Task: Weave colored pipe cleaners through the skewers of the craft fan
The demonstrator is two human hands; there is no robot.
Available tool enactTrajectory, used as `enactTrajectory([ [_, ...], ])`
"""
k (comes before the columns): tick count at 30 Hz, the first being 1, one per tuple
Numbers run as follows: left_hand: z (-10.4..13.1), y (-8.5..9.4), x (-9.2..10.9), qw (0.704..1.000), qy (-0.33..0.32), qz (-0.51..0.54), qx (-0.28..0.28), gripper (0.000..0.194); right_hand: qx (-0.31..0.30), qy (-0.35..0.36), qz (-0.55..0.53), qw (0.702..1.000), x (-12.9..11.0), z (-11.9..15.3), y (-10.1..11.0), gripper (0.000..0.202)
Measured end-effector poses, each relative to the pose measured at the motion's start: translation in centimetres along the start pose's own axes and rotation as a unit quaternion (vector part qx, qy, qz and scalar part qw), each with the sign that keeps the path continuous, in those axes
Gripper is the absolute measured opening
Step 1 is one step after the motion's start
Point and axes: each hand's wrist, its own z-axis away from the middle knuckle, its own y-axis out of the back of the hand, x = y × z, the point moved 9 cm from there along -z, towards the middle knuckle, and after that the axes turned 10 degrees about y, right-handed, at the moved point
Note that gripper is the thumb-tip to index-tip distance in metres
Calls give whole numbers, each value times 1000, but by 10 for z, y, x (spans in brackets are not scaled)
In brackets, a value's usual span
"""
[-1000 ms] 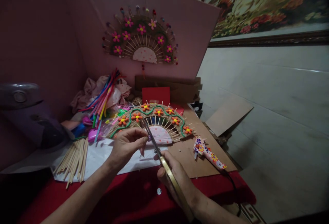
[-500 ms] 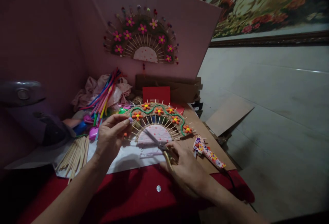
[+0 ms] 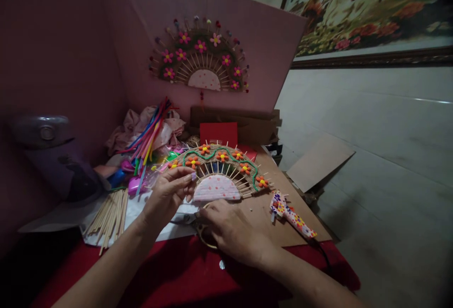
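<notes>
Between thumb and fingertips, my left hand [image 3: 173,192] pinches a small purple piece [image 3: 193,176], too small to make out fully. My right hand [image 3: 233,230] is closed on the gold handles of a pair of scissors [image 3: 203,232], low over the front of the white sheet. Their dark blades point left, below my left hand. Just beyond both hands lies a half-round fan [image 3: 231,157] of sticks and twine, with orange flowers and a wavy green strip. A dotted fabric half-circle [image 3: 216,188] forms its base, and my left hand overlaps its left side.
Wooden sticks [image 3: 108,216] lie at left beside a purple container [image 3: 60,166]. Colourful pipe cleaners [image 3: 154,131] rest on fabric behind. A flower-patterned glue gun [image 3: 292,216] lies right on cardboard [image 3: 276,228]. A similar pink-flowered fan [image 3: 203,58] hangs on the pink board.
My right hand has moved left and lowered the scissors, whose blades now point left instead of up at the fan. My left hand still pinches the purple piece. The view has shifted slightly.
</notes>
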Motion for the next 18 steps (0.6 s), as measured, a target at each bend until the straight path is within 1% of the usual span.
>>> enactTrajectory([
  [1, 1, -1, 0, 1000, 0, -3, -5, 13, 27, -8, -1, 1000, 0, 0, 9, 13],
  [3, 2, -4, -2, 1000, 1, -16, -18, 12, 119, -35, -9, 992, 1, 0, 36, 13],
  [4, 2, -7, -3, 999, 2, -28, -27, 12, 166, -37, -23, 985, 1, 0, 49, 13],
  [5, 3, -9, -4, 999, -1, -40, -37, 11, 204, -31, -41, 978, 0, -1, 59, 14],
  [7, 4, -13, -6, 996, -12, -63, -53, 10, 247, 11, -71, 966, -6, -6, 72, 20],
  [9, 3, -15, -8, 995, -19, -75, -62, 11, 254, 52, -81, 963, -10, -10, 75, 26],
  [11, 3, -15, -10, 995, -18, -78, -66, 12, 243, 74, -75, 964, -11, -14, 72, 29],
  [15, 2, -15, -13, 995, -7, -74, -72, 13, 217, 93, -60, 970, -10, -18, 66, 24],
  [18, 2, -17, -14, 994, 3, -72, -77, 12, 206, 92, -60, 972, -6, -21, 64, 19],
])
